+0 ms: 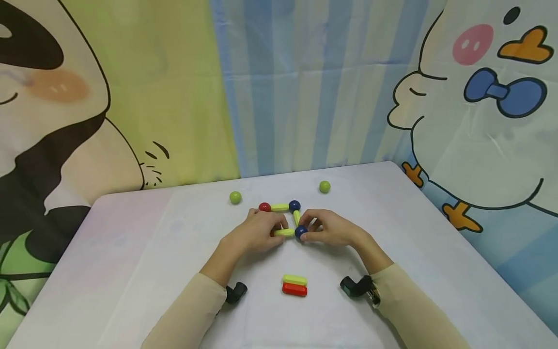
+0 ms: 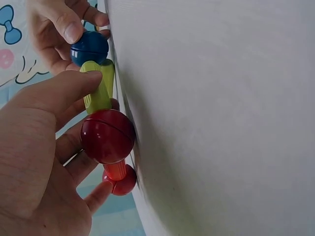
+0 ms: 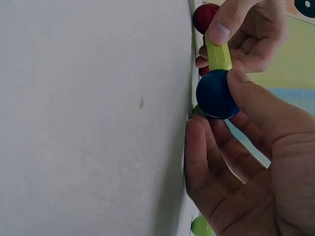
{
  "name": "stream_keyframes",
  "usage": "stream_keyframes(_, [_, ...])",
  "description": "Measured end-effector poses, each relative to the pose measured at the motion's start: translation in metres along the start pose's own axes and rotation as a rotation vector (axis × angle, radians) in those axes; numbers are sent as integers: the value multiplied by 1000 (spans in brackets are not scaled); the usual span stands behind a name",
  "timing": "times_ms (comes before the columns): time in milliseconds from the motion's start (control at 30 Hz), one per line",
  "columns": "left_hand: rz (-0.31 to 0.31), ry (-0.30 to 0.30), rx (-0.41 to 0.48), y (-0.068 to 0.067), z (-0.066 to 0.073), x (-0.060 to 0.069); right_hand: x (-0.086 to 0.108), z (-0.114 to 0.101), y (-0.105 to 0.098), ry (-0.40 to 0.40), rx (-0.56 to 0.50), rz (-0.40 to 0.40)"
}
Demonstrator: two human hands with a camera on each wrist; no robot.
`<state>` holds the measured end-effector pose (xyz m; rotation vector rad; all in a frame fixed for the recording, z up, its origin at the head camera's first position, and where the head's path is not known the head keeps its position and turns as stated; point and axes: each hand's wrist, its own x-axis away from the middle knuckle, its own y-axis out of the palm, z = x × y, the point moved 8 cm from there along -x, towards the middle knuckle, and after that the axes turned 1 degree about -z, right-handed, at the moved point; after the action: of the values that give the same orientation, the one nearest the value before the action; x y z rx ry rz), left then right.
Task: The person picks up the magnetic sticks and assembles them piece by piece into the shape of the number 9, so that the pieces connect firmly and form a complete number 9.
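A square frame of sticks and balls lies between both hands. Its near yellow-green stick (image 1: 285, 232) is pinched by my left hand (image 1: 260, 230), thumb along the stick. My right hand (image 1: 330, 227) pinches the near blue ball (image 1: 301, 232) at that stick's other end. Another yellow-green stick (image 1: 297, 217) leads to the far blue ball (image 1: 294, 206), and a third (image 1: 280, 207) joins it to a far red ball (image 1: 264, 207). In the left wrist view, a near red ball (image 2: 108, 136) and a red stick (image 2: 115, 169) show beside the left fingers; the head view mostly hides them.
A loose yellow-green stick (image 1: 295, 279) and a red stick (image 1: 294, 289) lie side by side toward the front of the white table (image 1: 144, 271). Two green balls sit farther back, one on the left (image 1: 235, 197) and one on the right (image 1: 324, 187). Printed curtains stand behind.
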<state>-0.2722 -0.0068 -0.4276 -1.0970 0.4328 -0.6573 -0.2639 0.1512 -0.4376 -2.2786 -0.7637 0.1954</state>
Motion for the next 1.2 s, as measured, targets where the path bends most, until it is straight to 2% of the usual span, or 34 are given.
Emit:
stream_keyframes(300, [-42, -10, -1, 5, 4, -3, 5, 4, -1, 40, -8, -13])
stream_keyframes(400, [-52, -14, 3, 8, 4, -4, 4, 9, -1, 83, -88, -13])
stream_keyframes(533, [-50, -13, 5, 10, 4, -5, -2, 17, -2, 167, -194, 32])
stream_keyframes(867, [-35, -15, -10, 9, 8, -9, -23, 23, -8, 340, -97, 126])
stream_keyframes(1200, [-33, -21, -54, 10, 12, -17, -41, 22, -16, 389, 54, 211])
